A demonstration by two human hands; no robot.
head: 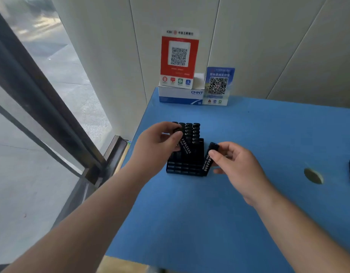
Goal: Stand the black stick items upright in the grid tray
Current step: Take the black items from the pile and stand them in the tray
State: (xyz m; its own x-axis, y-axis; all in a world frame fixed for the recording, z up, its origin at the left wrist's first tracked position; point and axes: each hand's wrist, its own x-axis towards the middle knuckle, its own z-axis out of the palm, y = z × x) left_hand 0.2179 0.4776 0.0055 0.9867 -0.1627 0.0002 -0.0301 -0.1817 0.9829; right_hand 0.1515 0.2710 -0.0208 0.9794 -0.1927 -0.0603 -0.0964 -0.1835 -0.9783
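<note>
Now our left hand [162, 140] pinches one black stick [185, 144] over the grid tray [185, 170]; our right hand [232, 160] grips another [208, 158] at the tray's 3 o'clock edge. We should straighten each, then seat it.

A single wide-angle view comes from the person's head, looking forward and steeply down over both forearms onto the blue desk [249, 131]. It sits close: the left hand [158, 146] and right hand [237, 166] fill the middle of the frame, with the grid tray [185, 168] between them. It faces the white panelled wall [268, 46] behind the desk, and a glass door [42, 95] runs down its left edge. Straight lines bow toward the borders.
</note>
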